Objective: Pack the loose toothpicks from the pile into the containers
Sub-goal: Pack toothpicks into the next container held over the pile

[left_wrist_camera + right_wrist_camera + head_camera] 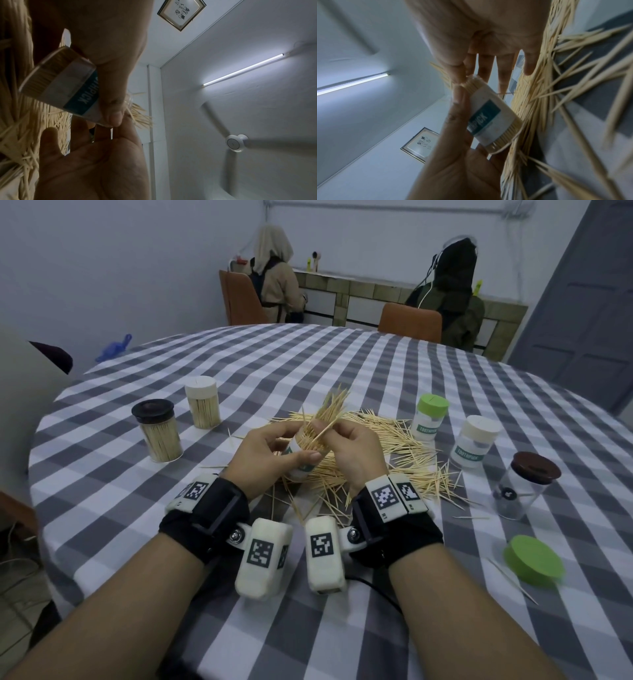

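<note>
My left hand (274, 453) grips a clear container (298, 465) with a teal TOOTHPICK label, tilted above the toothpick pile (390, 446). A bundle of toothpicks (329, 409) fans out of its open mouth. My right hand (342, 440) pinches toothpicks at that mouth between thumb and forefinger. In the left wrist view my left hand's thumb (113, 116) lies along the container (68, 86), and my right hand (96, 162) shows its palm below. The right wrist view shows the packed container (491, 119), with the fingers (486, 65) of my right hand (479, 33) at its mouth.
On the left stand a full black-lidded jar (158, 431) and a full white-lidded jar (202, 402). To the right are a green-lidded container (430, 419), a white-lidded one (476, 443) and a brown-lidded jar (524, 484). A loose green lid (532, 565) lies near the checked table's (239, 628) right edge.
</note>
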